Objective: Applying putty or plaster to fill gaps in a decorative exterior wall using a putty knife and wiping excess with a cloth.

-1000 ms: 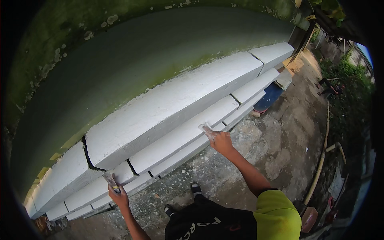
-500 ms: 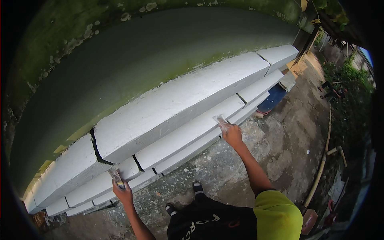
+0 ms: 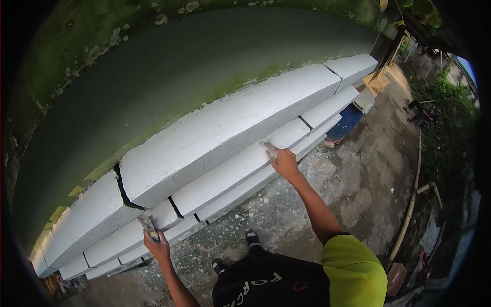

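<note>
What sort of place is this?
Probably an outdoor yard or passage beside a building: a green-stained wall with pale blotches, rough, stained ground, and leafy plants along the right side.

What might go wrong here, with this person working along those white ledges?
The putty knife in the left hand could nick the lower white ledge or catch in its dark gap. The flat scraper in the right hand appears near the upper white ledge's front face, so a slip might scuff that surface.
</note>
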### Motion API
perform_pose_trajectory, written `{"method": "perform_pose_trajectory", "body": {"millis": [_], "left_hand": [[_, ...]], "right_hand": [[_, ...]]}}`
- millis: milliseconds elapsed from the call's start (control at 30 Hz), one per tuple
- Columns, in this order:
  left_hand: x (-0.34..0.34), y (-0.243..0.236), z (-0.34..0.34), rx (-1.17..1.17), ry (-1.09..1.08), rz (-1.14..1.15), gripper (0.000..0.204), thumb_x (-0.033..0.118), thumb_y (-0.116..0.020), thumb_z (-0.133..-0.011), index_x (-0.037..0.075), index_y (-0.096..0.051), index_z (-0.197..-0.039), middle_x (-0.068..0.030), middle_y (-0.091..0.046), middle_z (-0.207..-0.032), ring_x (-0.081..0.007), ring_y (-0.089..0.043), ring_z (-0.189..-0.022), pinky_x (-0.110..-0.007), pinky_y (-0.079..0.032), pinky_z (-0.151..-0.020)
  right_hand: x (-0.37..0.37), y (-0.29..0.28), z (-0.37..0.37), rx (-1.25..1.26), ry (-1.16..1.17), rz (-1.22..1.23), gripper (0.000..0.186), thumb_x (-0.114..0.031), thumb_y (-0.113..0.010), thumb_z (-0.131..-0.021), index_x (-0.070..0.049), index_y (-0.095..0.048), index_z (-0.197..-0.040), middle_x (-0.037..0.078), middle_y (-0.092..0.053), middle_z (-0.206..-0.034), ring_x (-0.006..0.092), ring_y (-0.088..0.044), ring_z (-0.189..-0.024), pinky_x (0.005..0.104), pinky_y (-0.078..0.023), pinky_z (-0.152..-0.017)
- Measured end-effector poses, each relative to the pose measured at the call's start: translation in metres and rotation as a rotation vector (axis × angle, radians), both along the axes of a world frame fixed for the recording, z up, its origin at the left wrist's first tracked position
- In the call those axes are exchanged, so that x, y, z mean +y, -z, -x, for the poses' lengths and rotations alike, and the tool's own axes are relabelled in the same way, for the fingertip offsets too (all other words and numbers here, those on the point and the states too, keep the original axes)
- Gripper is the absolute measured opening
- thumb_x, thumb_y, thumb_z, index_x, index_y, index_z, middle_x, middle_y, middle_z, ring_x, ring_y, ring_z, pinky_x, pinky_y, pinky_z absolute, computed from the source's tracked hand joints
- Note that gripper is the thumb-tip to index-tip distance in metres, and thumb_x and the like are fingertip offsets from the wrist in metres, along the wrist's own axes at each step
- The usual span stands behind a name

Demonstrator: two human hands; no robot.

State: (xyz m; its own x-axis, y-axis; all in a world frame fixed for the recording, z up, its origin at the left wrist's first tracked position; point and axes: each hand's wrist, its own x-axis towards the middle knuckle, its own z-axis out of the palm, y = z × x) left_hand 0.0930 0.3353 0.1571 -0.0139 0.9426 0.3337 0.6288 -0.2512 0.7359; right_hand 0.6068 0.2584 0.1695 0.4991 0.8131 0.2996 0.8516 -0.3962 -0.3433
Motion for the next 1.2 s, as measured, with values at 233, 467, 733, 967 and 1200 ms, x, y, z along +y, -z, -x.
{"method": "perform_pose_trajectory", "body": {"millis": [233, 467, 733, 967, 1200], "left_hand": [[0.003, 0.003, 0.000, 0.008, 0.006, -0.063, 0.043, -0.002, -0.059, -0.080, -0.008, -0.054, -0.123, -0.0240, -0.065, -0.110, -0.0344, -0.064, -0.101, -0.038, -0.047, -0.090], [0.002, 0.003, -0.005, -0.015, 0.019, -0.042, 0.043, 0.001, -0.061, -0.080, -0.008, -0.054, -0.122, -0.0242, -0.065, -0.108, -0.0351, -0.064, -0.098, -0.039, -0.047, -0.089], [0.004, 0.006, 0.002, -0.063, 0.025, -0.028, 0.041, 0.002, -0.063, -0.079, -0.008, -0.054, -0.119, -0.0251, -0.064, -0.104, -0.0370, -0.064, -0.093, -0.039, -0.048, -0.086], [0.009, 0.020, 0.012, -0.029, 0.030, 0.005, 0.042, 0.003, -0.065, -0.079, -0.006, -0.054, -0.119, -0.0244, -0.064, -0.101, -0.0398, -0.063, -0.090, -0.040, -0.048, -0.083], [0.000, 0.006, -0.002, 0.038, 0.032, -0.099, 0.041, 0.001, -0.064, -0.076, -0.006, -0.054, -0.115, -0.0251, -0.061, -0.100, -0.0422, -0.059, -0.090, -0.041, -0.047, -0.084]], "right_hand": [[-0.014, -0.021, -0.050, -0.114, 0.059, 0.024, 0.032, -0.031, -0.059, -0.091, -0.024, -0.068, -0.121, 0.018, -0.068, -0.078, 0.0370, -0.066, -0.076, 0.0481, -0.053, -0.069], [-0.007, -0.013, -0.099, -0.045, 0.400, -0.012, 0.035, -0.036, -0.061, -0.088, -0.010, -0.071, -0.109, 0.022, -0.069, -0.088, 0.0394, -0.068, -0.084, 0.0497, -0.054, -0.078], [-0.002, -0.004, 0.174, 0.096, -0.205, 0.019, 0.038, -0.027, -0.060, -0.090, -0.024, -0.062, -0.128, 0.020, -0.068, -0.076, 0.0407, -0.066, -0.070, 0.0538, -0.052, -0.072], [-0.030, -0.014, -0.027, -0.153, 0.325, -0.033, 0.031, -0.033, -0.056, -0.094, -0.020, -0.068, -0.119, 0.020, -0.068, -0.077, 0.0382, -0.067, -0.072, 0.0507, -0.054, -0.067], [0.011, 0.002, 0.081, 0.079, 0.210, -0.154, 0.031, -0.030, -0.063, -0.086, -0.004, -0.070, -0.102, 0.023, -0.066, -0.075, 0.0406, -0.067, -0.074, 0.0500, -0.054, -0.072]]}}
